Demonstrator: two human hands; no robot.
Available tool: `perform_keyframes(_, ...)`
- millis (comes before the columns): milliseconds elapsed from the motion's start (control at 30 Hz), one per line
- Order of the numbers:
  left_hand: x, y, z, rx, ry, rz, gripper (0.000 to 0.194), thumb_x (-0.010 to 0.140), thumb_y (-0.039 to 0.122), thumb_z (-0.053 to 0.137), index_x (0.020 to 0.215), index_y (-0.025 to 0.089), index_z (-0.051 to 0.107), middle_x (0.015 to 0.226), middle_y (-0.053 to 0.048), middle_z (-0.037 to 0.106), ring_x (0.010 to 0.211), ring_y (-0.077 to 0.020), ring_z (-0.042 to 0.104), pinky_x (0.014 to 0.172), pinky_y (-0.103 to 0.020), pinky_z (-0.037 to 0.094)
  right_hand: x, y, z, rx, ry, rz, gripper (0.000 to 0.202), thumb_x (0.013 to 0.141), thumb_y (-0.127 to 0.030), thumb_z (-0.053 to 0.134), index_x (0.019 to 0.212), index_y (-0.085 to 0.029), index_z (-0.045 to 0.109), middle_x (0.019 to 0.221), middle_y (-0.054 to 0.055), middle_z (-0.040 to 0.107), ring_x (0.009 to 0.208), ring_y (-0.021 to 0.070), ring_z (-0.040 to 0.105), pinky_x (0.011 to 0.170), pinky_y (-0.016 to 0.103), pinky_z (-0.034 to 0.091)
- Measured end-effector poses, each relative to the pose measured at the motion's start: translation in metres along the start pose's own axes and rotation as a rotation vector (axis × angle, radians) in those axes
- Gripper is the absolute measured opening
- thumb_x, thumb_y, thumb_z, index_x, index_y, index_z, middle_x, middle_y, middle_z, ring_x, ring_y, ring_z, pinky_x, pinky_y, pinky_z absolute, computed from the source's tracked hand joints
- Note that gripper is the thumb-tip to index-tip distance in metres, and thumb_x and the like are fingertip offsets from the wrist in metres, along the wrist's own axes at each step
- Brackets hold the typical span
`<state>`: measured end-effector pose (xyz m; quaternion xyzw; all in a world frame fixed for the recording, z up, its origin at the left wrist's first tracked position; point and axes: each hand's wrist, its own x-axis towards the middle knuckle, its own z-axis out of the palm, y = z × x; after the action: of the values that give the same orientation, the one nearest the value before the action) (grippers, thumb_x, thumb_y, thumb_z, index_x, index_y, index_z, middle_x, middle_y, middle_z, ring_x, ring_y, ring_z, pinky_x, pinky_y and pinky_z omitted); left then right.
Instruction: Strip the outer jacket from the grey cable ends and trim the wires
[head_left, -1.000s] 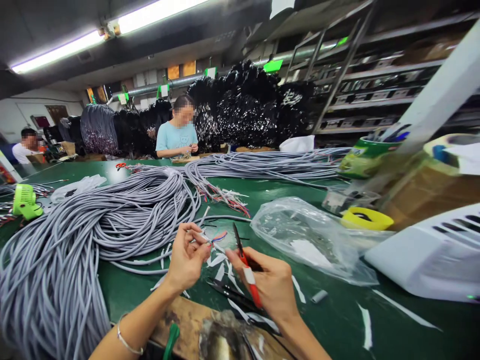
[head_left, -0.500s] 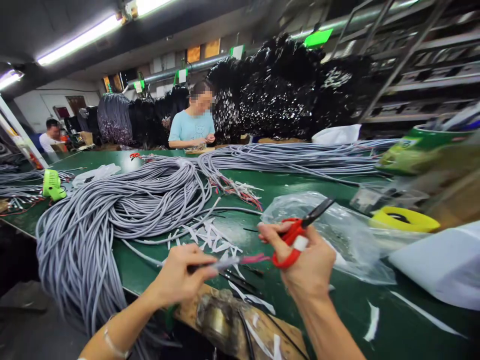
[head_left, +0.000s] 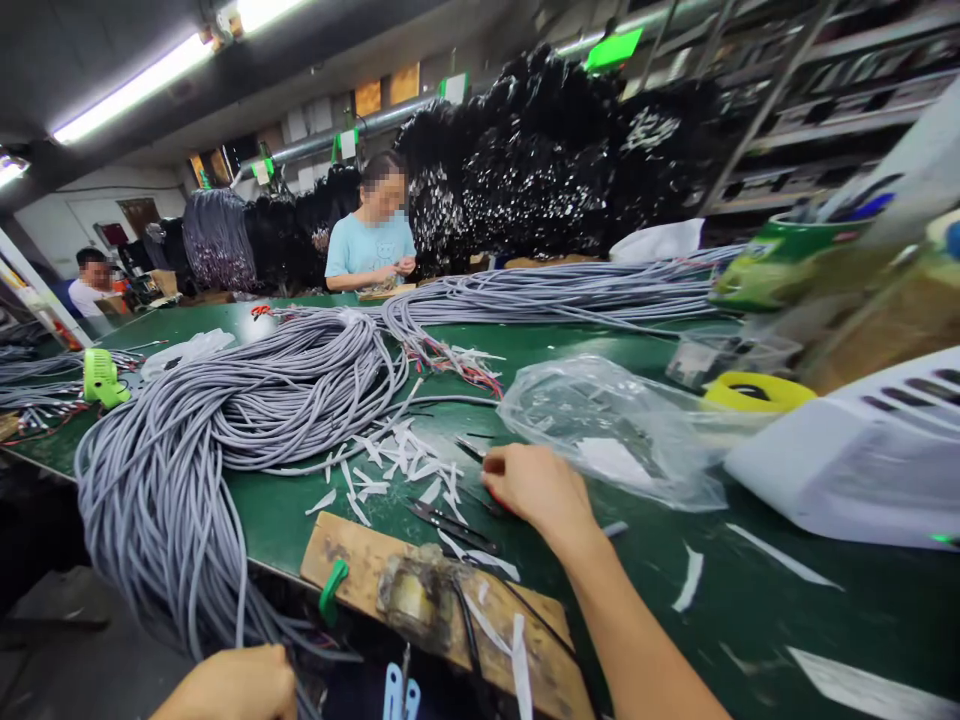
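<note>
Head view, right hand: low over the table [head_left: 720, 600], inward from its near edge; the hand [head_left: 536, 490] has its fingers bent down and close together, over the red handles of a pair of scissors. Whether it grips them or only rests on them, I cannot tell.
Scissors [head_left: 472, 448]: flat on the table, blades pointing away from the near edge, handles mostly hidden under the right hand.
Left hand: below the table's near edge, partly cut off by the bottom of the view; the hand [head_left: 240, 685] is curled narrow, with cable ends just beside it. Whether it holds one, I cannot tell.
Grey cables [head_left: 300, 370]: a thick looped heap on the table's left part, spilling over the near edge; a second bundle [head_left: 540, 295] lies towards the far edge.
White scraps [head_left: 405, 450]: strewn between the heap and the right hand.
Black snips [head_left: 450, 522]: on the table, between the scraps and the wooden board.
Wooden board [head_left: 330, 540]: at the near edge, a green hook [head_left: 332, 590] on its side.
Clear bag [head_left: 547, 400]: beyond the right hand, near it.
Co-worker [head_left: 371, 245]: at the far edge, hands together.
</note>
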<state>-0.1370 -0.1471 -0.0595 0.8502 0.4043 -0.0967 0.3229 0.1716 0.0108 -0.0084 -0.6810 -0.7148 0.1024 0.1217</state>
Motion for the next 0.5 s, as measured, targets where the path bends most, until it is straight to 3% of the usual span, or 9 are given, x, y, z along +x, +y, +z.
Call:
perform_keyframes(100,-0.004,-0.004,0.000,0.034,0.039,-0.095,0.017,0.055,0.007,0.066,0.066,0.019,0.071,0.050,0.002,0.062,0.047,-0.0120,0.050,0.041,-0.018,0.031,-0.009,-0.013,-0.001,-0.049,-0.126,-0.123,0.012,0.058,-0.011,0.062,0.058,-0.021,0.068,0.070,0.008,0.068,0.070,0.0225,0.064,0.053,0.025,0.040)
perform_keyframes(167,-0.003,0.003,-0.019,-0.101,0.094,-0.072,0.022,0.059,0.014,0.067,0.080,0.019,0.071,0.063,0.000,0.067,0.054,-0.0122,0.055,0.047,-0.016,0.038,-0.011,-0.019,0.001,-0.098,-0.174,-0.166,0.016,0.059,-0.005,0.059,0.057,-0.018,0.067,0.072,0.011,0.068,0.074,0.0239,0.064,0.056,0.026,0.041)
perform_keyframes(267,0.012,0.012,-0.065,-0.243,0.364,-0.093,0.020,0.078,0.023,0.052,0.090,0.019,0.068,0.079,-0.002,0.068,0.070,-0.0130,0.059,0.064,-0.018,0.044,-0.010,-0.022,0.004,-0.162,-0.208,-0.173,0.021,0.065,-0.003,0.051,0.070,-0.014,0.069,0.078,0.015,0.068,0.080,0.0255,0.064,0.061,0.028,0.043)
perform_keyframes(367,0.043,0.002,-0.105,-0.003,0.807,-0.311,0.023,0.083,0.024,0.044,0.091,0.017,0.064,0.092,-0.007,0.065,0.088,-0.0175,0.057,0.080,-0.026,0.042,-0.007,-0.021,0.003,-0.204,-0.211,-0.133,0.024,0.069,-0.005,0.050,0.086,-0.011,0.067,0.089,0.017,0.067,0.086,0.0259,0.063,0.064,0.029,0.043)
perform_keyframes(400,0.055,-0.005,-0.112,0.094,0.860,-0.404,0.021,0.081,0.022,0.046,0.092,0.016,0.063,0.095,-0.009,0.063,0.092,-0.0197,0.055,0.083,-0.030,0.040,-0.006,-0.019,0.002,-0.212,-0.209,-0.118,0.024,0.070,-0.006,0.050,0.087,-0.011,0.066,0.091,0.016,0.067,0.087,0.0255,0.062,0.065,0.029,0.043)
perform_keyframes(500,0.081,-0.029,-0.119,0.149,0.884,-0.492,0.011,0.073,0.018,0.055,0.077,0.011,0.061,0.086,-0.014,0.060,0.090,-0.0274,0.052,0.081,-0.039,0.039,-0.004,-0.015,0.000,-0.218,-0.200,-0.076,0.022,0.072,-0.007,0.050,0.086,-0.013,0.066,0.092,0.014,0.067,0.088,0.0236,0.062,0.066,0.027,0.043)
